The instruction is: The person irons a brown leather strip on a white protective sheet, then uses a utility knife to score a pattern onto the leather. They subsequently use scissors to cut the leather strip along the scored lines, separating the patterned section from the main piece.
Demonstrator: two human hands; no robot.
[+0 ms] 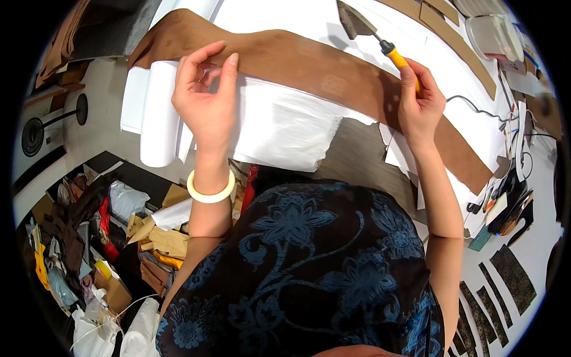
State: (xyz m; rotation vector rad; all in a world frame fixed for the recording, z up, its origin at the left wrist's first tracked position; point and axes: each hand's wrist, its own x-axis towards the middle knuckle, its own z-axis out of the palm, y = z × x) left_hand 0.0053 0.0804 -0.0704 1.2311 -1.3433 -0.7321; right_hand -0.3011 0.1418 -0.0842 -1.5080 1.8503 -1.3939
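A long strip of brown leather (309,65) lies across the white paper, its left end rising in a wavy fold. My left hand (208,95) is over the strip's near edge, thumb and fingers apart with nothing between them; whether the fingertips touch the leather I cannot tell. In my right hand (421,98) is a small trowel (392,52), gripped by its yellow handle. The trowel's pointed metal blade reaches up and left, over the white paper beyond the strip. Part of the handle is hidden in my fingers.
A white paper roll (159,116) and a torn white sheet (285,125) lie on the near side. Clear plastic tubs (493,37) stand at the far right, near a black cord (476,107). Dark strips (511,279) lie lower right. Scraps and bags (113,238) fill the lower left.
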